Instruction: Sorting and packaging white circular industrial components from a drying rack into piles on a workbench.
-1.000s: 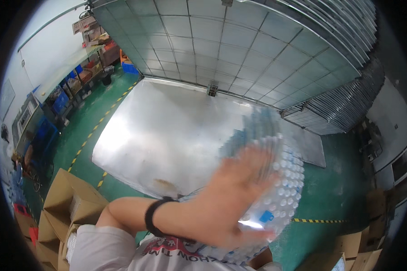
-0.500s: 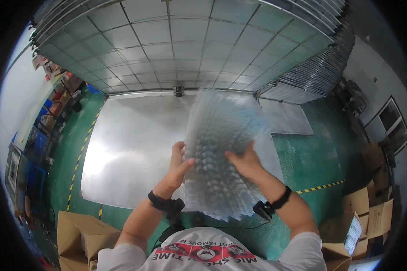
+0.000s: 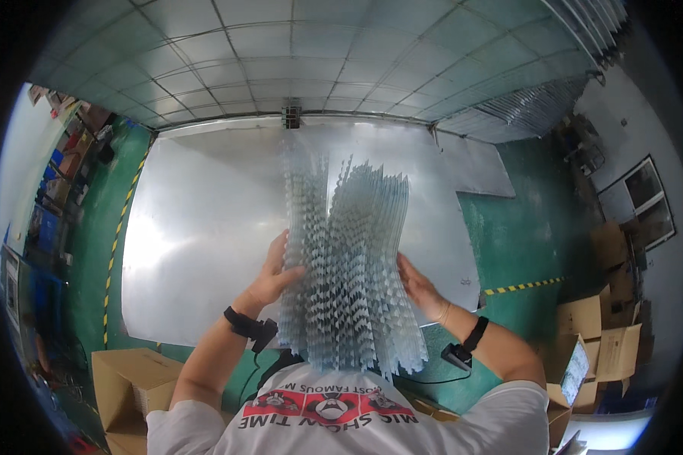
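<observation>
Between my hands is a bundle of thin, translucent grey-blue strips with toothed edges (image 3: pixel 349 258), standing on edge close in front of my chest. My left hand (image 3: pixel 269 277) grips its left side, thumb over the front and the other fingers partly hidden behind. Against the right side presses my right hand (image 3: pixel 421 292), its fingers partly hidden by the strips. At the far end the bundle splits, leaving a narrow gap between a blurred left part and a sharper right part. Their exact kind I cannot make out.
Beneath the bundle lies a shiny metal-topped table (image 3: pixel 197 227). A gridded panel rack (image 3: pixel 319 68) rises behind it. Open cardboard boxes stand at lower left (image 3: pixel 129 379) and lower right (image 3: pixel 615 353). Yellow-black tape (image 3: pixel 114 258) marks the green floor.
The bundle, smeared by motion before, is now mostly sharp and split at its far end. My right hand has shifted from its front face to its right side. My left hand moved slightly left.
</observation>
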Tool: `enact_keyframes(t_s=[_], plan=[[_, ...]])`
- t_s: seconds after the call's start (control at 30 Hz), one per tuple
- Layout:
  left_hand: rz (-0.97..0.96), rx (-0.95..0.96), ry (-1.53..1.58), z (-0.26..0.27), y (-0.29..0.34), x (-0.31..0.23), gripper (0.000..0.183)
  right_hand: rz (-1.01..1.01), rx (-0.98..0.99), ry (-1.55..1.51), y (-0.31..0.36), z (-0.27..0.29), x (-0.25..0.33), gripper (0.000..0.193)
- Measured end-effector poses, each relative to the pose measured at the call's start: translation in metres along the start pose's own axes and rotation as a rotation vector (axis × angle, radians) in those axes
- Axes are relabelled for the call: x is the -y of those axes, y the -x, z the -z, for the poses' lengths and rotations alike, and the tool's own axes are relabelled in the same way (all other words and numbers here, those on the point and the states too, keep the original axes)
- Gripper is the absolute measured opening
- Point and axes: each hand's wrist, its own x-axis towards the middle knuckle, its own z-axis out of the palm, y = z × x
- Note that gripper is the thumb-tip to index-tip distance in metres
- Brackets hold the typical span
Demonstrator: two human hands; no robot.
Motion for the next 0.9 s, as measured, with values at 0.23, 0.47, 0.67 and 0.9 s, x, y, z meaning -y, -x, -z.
enact_keyframes(t_s=[0.23, 0.47, 0.67, 0.9], plan=[[-0.089, -0.049, -0.045, -0.013, 0.009, 0.016, 0.081, 0.142, -0.149, -0.178, -0.005, -0.057, -0.007, 0.094], [0.02, -0.081, 0.038, 0.006, -0.018, 0.009, 0.079, 0.169, -0.157, -0.209, -0.009, -0.029, -0.018, 0.092], [0.109, -0.112, 0.192, -0.006, -0.036, -0.006, 0.086, 0.255, -0.213, -0.135, -0.034, -0.033, -0.019, 0.097], [0.034, 0.072, -0.431, -0.027, -0.049, 0.007, 0.094, 0.319, -0.233, -0.312, -0.011, -0.025, -0.033, 0.094]])
